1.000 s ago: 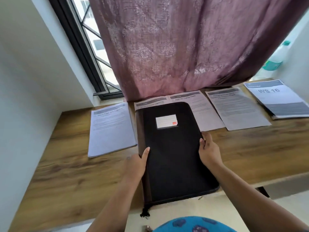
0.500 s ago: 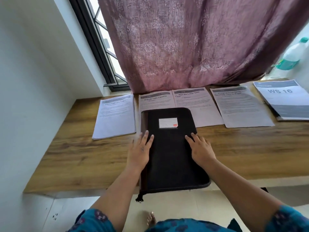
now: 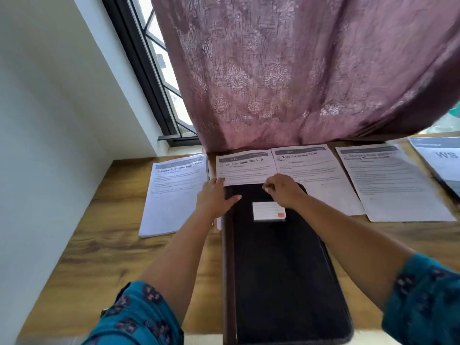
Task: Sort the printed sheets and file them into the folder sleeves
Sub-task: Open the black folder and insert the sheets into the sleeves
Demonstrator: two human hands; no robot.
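Clearly the filing has not started: the black folder (image 3: 281,265) lies closed and flat on the wooden worktop (image 3: 99,257), its near end at the front edge, its far end overlapping the lower part of the sheet headed "Bedside Table Cleaning" (image 3: 245,168). I judge the step in hand to be opening the folder so the sleeves can be reached.

The left hand (image 3: 215,197) rests on the folder's far left corner by the spine, fingers fairly straight and thumb stretched across the cover, pressing more than gripping. The right hand (image 3: 282,189) sits at the far edge with its fingers curled, seemingly pinching something small there, perhaps a zip pull; what exactly it holds I cannot tell. Both forearms reach straight forward.

Sorted printed sheets lie in a row behind: the egg-holder stack (image 3: 174,195) to the left, the coffee table sheet (image 3: 318,175) just right of the folder, another sheet (image 3: 393,185) beyond it, and a "WS" stack (image 3: 443,160) at the right edge.

Next, I'd expect the cover must be freed along its edge and swung open, without dragging the sheet beneath.
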